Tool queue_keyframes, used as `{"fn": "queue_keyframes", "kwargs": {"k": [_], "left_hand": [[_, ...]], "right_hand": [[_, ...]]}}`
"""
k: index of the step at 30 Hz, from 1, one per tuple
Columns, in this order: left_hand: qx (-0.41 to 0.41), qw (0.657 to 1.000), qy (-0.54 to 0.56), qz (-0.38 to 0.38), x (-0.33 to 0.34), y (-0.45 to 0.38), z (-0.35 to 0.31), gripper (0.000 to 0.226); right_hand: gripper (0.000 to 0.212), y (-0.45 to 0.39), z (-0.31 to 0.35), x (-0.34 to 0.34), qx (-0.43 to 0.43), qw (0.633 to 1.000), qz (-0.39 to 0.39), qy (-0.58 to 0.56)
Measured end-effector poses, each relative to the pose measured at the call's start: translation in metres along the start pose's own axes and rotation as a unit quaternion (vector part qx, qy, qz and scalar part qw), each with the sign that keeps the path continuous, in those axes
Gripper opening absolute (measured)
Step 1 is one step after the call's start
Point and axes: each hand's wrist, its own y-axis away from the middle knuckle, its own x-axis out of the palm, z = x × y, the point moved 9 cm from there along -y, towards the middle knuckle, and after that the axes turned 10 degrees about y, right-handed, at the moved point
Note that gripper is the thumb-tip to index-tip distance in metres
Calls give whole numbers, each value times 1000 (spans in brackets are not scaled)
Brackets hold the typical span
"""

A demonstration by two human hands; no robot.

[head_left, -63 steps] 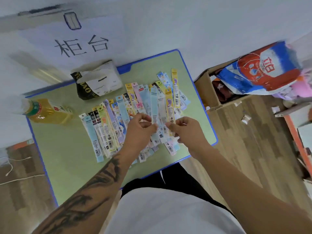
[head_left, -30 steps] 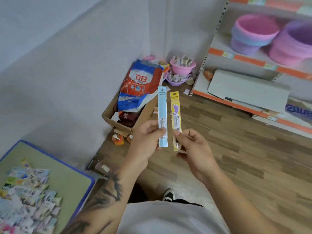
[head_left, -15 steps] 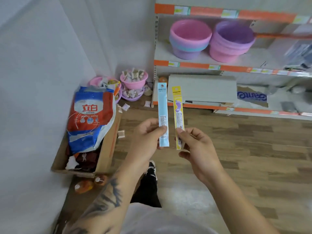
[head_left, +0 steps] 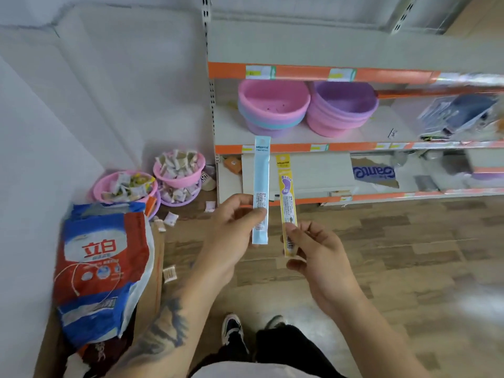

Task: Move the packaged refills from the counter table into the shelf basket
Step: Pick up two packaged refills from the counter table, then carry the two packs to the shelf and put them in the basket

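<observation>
Left hand [head_left: 231, 227] pinches blue refill [head_left: 261, 186], right hand [head_left: 313, 249] pinches yellow refill [head_left: 286, 203], both upright, just apart, in front of the shelf [head_left: 300, 72]. Pink basket [head_left: 272, 105] sits at the shelf's left end. Risk: thin fingertip grips, so a strip could slip or clip the basket rim and drop.

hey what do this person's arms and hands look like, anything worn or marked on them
Both forearms are bare, no sleeves, gloves, watch or rings visible. The left forearm carries a large dark tattoo; the left hand and right hand show no markings.
</observation>
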Motion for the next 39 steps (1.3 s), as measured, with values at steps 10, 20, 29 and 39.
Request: {"fn": "queue_keyframes", "kwargs": {"k": [10, 20, 29, 39], "left_hand": [[14, 999, -12, -26, 10, -86, -41, 12], [131, 989, -33, -58, 53, -175, -167, 10], [240, 970, -23, -6, 159, -250, -275, 13], [328, 942, 5, 69, 247, -283, -368, 10]], "right_hand": [[22, -87, 68, 10, -31, 997, 22, -63], [16, -193, 203, 24, -116, 984, 113, -72], [21, -270, 335, -26, -252, 959, 97, -80], [17, -304, 453, -86, -370, 922, 55, -105]]}}
